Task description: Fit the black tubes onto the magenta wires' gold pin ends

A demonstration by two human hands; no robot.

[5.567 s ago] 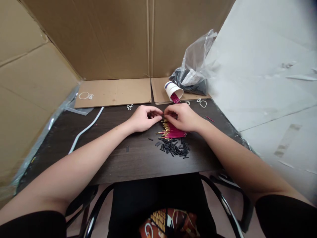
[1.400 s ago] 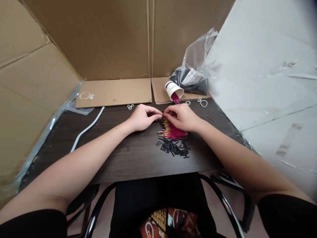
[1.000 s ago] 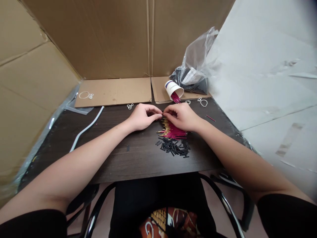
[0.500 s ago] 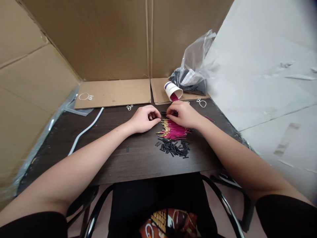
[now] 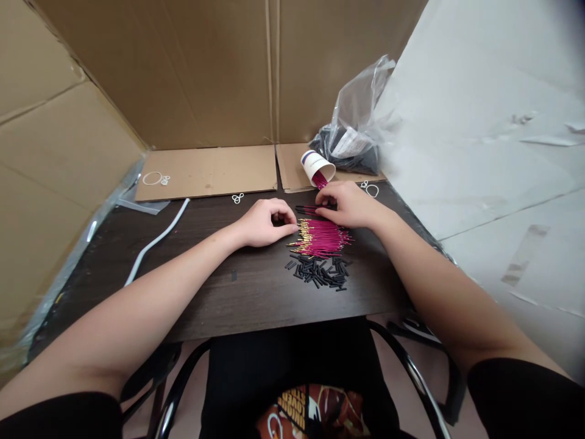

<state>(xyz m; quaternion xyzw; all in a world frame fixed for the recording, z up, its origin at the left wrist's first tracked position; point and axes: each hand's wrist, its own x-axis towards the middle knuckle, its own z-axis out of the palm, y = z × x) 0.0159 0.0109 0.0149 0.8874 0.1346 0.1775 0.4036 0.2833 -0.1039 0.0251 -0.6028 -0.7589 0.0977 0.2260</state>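
A pile of thin magenta pins with gold tips (image 5: pixel 322 236) lies on the dark table (image 5: pixel 219 286). In front of it sits a heap of short black tube pieces (image 5: pixel 320 271). My left hand (image 5: pixel 265 221) rests curled at the left end of the pin pile, fingertips by the gold tips. My right hand (image 5: pixel 350 204) lies behind the pile with its fingers pinched on a few dark-sleeved pins (image 5: pixel 307 210). A tipped paper cup (image 5: pixel 316 166) spills more magenta pins just behind my right hand.
Cardboard walls stand at the back and left, with flat cardboard sheets (image 5: pixel 205 172) on the table's far side. A clear plastic bag of black parts (image 5: pixel 354 143) sits at the back right. White rings (image 5: pixel 237 197) and a white strip (image 5: pixel 155 239) lie on the left.
My hands, pinched together above the pile a second ago, have come apart. The right hand moved back toward the cup, uncovering the pile and the dark-sleeved pins; the left hand stayed put.
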